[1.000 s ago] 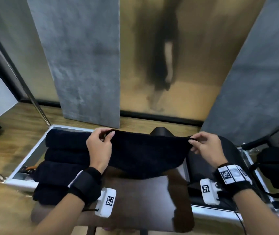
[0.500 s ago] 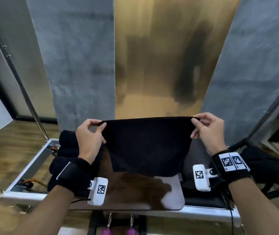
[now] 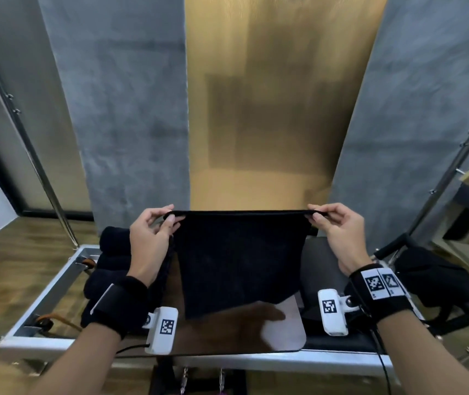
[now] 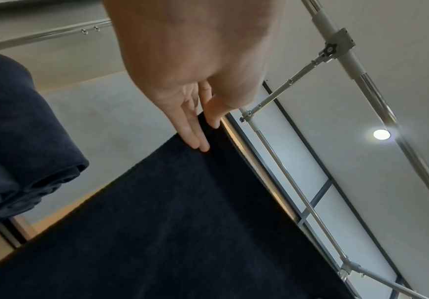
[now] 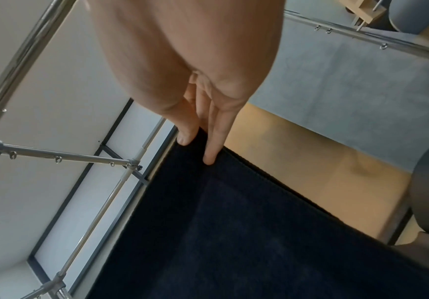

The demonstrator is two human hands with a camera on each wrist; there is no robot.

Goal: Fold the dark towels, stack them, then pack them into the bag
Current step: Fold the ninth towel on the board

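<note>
Dark towel (image 3: 236,260) held up in the air by its two top corners, pulled flat and hanging straight down. Left hand (image 3: 149,238) on the left corner, thumb and fingers pinching the cloth. Right hand (image 3: 338,235) on the right corner, pinching the same way. Seen close from the left wrist: fingers (image 4: 195,139) flat on the near side of the towel, thumb on the other side, cloth squeezed between. From the right wrist: the same hold, fingers (image 5: 213,145) long and close together on the hem.

Bottom edge of the towel hanging just over a shiny brown board (image 3: 284,332), lying across a silver frame (image 3: 56,283). More dark towels (image 3: 108,252) piled to the left, behind the left hand, some rolled or folded. Black bag (image 3: 432,280) off to the right, past the right wrist, on the frame's far end. Black pad (image 3: 321,266) under the right hand. Grey panels and a gold panel (image 3: 256,109) standing behind. Wood floor (image 3: 14,252) at the left.
</note>
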